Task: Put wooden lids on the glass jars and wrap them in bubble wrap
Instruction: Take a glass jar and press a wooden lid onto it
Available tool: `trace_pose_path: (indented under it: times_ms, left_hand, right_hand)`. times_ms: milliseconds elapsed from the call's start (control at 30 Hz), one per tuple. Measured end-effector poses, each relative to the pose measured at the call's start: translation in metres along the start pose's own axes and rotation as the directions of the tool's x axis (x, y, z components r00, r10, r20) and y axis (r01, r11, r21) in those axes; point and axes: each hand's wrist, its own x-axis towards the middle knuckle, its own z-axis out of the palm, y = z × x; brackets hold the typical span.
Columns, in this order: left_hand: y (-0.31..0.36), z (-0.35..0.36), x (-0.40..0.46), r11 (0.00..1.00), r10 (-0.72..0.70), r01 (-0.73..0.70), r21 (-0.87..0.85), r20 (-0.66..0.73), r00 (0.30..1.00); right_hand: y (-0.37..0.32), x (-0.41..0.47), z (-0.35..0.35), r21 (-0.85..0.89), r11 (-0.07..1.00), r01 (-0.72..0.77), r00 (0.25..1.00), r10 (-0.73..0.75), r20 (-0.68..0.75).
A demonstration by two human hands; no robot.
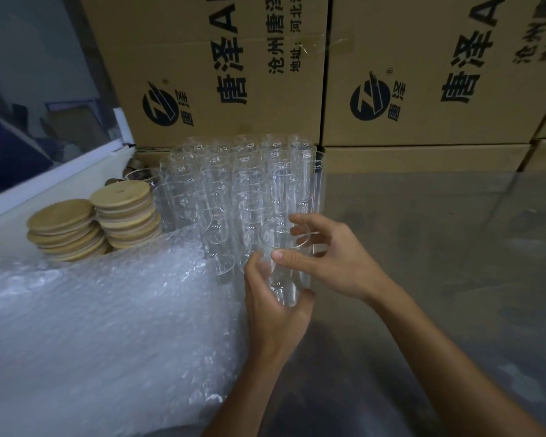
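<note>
A clear glass jar (283,263) without a lid stands upright at the centre, in front of a block of several more empty jars (234,184). My left hand (273,307) curls round its lower part from below. My right hand (328,257) grips its upper part, thumb on the near side and fingers over the rim. Two stacks of round wooden lids (92,222) stand to the left of the jars. A pile of bubble wrap (108,326) covers the lower left.
Large printed cardboard boxes (423,74) form a wall right behind the jars. A white ledge with a window pane (29,89) runs along the left. Glossy grey surface (438,263) stretches to the right.
</note>
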Motion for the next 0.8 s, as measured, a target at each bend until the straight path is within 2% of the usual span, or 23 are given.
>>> trace_pose_path:
  times_ms: [267, 367, 433, 500, 567, 700, 800]
  left_hand:
    - [-0.009, 0.003, 0.002, 0.999, 0.016, -0.014, 0.032, -0.046, 0.999]
    - [-0.011, 0.004, 0.002, 0.999, 0.038, -0.035, 0.035, -0.079, 0.996]
    - [-0.013, 0.004, 0.002, 0.999, 0.05, -0.047, 0.026, -0.116, 0.992]
    - [-0.015, 0.004, 0.003, 0.999, 0.043, -0.043, -0.001, -0.129, 0.991]
    - [-0.012, 0.003, 0.002, 0.999, 0.018, -0.022, -0.026, -0.123, 0.992]
    - [-0.008, 0.002, 0.001, 1.0, 0.024, -0.024, -0.005, -0.11, 0.994]
    - [-0.005, -0.003, -0.002, 1.0, -0.011, 0.011, -0.013, -0.059, 0.998]
  right_hand:
    - [-0.001, -0.005, 0.005, -0.029, 1.0, -0.01, 1.0, 0.01, -0.02]
    - [-0.014, -0.005, 0.003, -0.021, 1.0, 0.023, 0.992, -0.026, -0.12]
    - [-0.03, 0.0, 0.001, -0.046, 0.996, 0.077, 0.971, -0.085, -0.221]
    - [-0.051, 0.01, 0.003, -0.071, 0.988, 0.139, 0.953, -0.153, -0.261]
    - [-0.075, 0.022, 0.012, -0.116, 0.974, 0.197, 0.958, -0.216, -0.187]
    - [-0.113, 0.046, 0.049, -0.232, 0.928, 0.293, 0.955, -0.273, 0.114]
    - [-0.127, 0.064, 0.076, -0.299, 0.895, 0.331, 0.938, -0.277, 0.208]
